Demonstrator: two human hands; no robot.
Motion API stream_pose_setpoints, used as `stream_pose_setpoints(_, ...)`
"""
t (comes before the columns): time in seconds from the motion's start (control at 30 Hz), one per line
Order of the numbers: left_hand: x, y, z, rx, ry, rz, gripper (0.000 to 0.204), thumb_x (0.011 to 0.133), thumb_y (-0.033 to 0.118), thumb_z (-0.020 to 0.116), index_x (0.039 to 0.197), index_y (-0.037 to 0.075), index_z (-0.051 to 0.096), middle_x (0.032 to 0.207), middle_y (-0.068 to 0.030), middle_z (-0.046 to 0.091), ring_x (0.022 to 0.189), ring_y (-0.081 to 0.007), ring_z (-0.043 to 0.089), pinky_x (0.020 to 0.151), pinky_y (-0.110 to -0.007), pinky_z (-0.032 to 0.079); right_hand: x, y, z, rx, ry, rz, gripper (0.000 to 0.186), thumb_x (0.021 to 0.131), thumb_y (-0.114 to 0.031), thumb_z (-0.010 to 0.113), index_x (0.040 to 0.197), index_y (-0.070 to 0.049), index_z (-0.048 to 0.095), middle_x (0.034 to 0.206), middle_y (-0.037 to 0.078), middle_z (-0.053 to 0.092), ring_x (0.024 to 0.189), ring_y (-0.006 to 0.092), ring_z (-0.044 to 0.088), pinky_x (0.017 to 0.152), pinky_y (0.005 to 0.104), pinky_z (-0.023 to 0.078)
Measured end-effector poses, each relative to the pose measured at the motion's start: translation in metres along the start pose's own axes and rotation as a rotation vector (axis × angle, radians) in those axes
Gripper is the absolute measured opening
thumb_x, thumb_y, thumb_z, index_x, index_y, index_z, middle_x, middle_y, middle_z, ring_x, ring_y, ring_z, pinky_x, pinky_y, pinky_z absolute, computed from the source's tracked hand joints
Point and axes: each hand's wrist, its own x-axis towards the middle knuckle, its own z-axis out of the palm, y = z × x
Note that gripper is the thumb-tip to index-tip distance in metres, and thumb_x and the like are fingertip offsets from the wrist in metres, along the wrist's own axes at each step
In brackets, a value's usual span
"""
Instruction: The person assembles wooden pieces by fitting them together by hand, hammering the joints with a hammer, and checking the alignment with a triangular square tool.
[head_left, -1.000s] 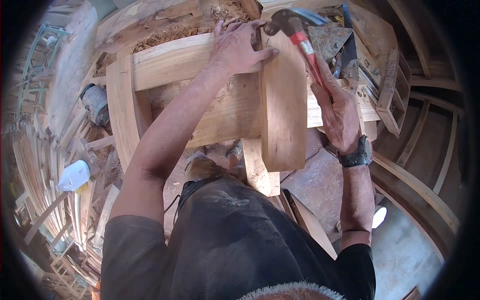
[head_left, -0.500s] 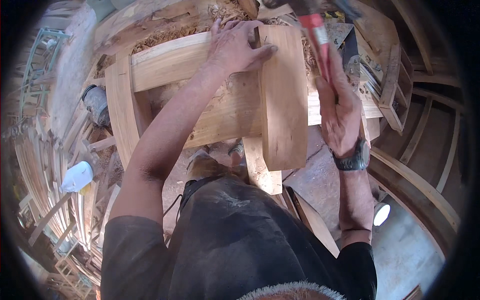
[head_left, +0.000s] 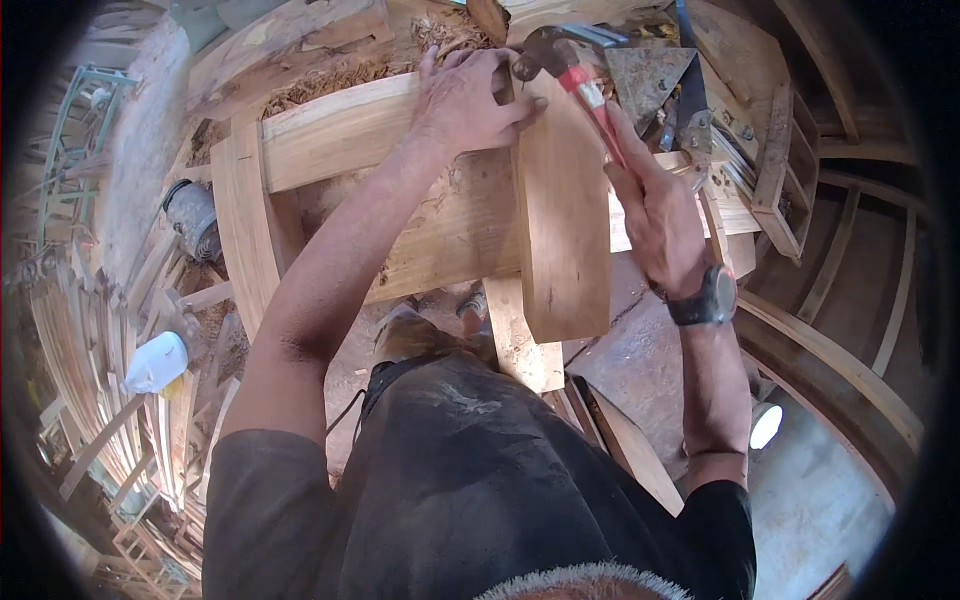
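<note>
My left hand (head_left: 460, 105) grips the upper rail (head_left: 335, 130) of a pale wooden frame where it meets an upright block (head_left: 562, 235), thumb at the block's top end. My right hand (head_left: 655, 215) holds a red-handled claw hammer (head_left: 590, 95), its head just over the block's top beside my left thumb and fingers, slightly blurred; whether it touches anything there I cannot tell. The frame's left piece (head_left: 240, 235) and a wide lower board (head_left: 440, 230) lie to the left of the block.
Wood shavings (head_left: 310, 85) and a metal plate (head_left: 655, 85) lie behind the frame. A slatted wooden box (head_left: 775, 205) is at right. A metal cylinder (head_left: 195, 220), a white jug (head_left: 155, 360) and stacked strips (head_left: 85, 350) are at left. Long curved beams (head_left: 845, 360) run down the right side.
The hammer rose at the top between the earlier frames and has now come down toward the block's top near my left thumb. My left hand stays at the joint.
</note>
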Motion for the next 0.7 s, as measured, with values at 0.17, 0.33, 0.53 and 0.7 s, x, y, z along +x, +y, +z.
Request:
stream_pose_setpoints(0.17,0.002,-0.001,0.000,-0.020,0.053,0.028,0.083,0.082,0.072,0.074,0.138,0.013,0.064,0.134,-0.0137,0.068,0.139,-0.0335,0.053,0.126,-0.056,0.019,0.003,0.002,0.006,0.093,0.291,-0.259,0.060,0.106,-0.016,0.061,0.162,-0.025,0.043,0.116,0.030,0.071,0.104,0.0422,0.074,0.084,0.0471,0.058)
stream_pose_setpoints(0.33,-0.001,-0.003,0.005,0.009,0.028,0.009,0.084,0.081,0.072,0.074,0.139,0.012,0.064,0.135,-0.0147,0.068,0.140,-0.0337,0.053,0.127,-0.055,0.019,-0.004,-0.005,0.002,0.072,0.113,-0.035,0.062,0.105,-0.012,0.061,0.162,-0.024,0.043,0.113,0.029,0.073,0.100,0.0397,0.076,0.085,0.0452,0.058)
stream_pose_setpoints(0.53,0.000,-0.001,0.003,-0.036,0.029,0.007,0.087,0.081,0.074,0.074,0.141,0.013,0.062,0.137,-0.0140,0.067,0.141,-0.0321,0.053,0.128,-0.055,0.018,-0.006,-0.014,0.008,0.145,0.349,-0.214,0.057,0.106,-0.016,0.058,0.161,-0.022,0.044,0.110,0.030,0.072,0.098,0.0447,0.073,0.080,0.0487,0.058)
stream_pose_setpoints(0.7,-0.002,-0.003,0.004,-0.006,-0.002,-0.010,0.086,0.081,0.073,0.075,0.142,0.015,0.062,0.137,-0.0137,0.067,0.141,-0.0322,0.052,0.129,-0.054,0.017,0.002,-0.003,0.000,-0.011,-0.044,0.002,0.059,0.106,-0.013,0.059,0.162,-0.021,0.042,0.125,0.028,0.070,0.108,0.0419,0.073,0.089,0.0453,0.059)
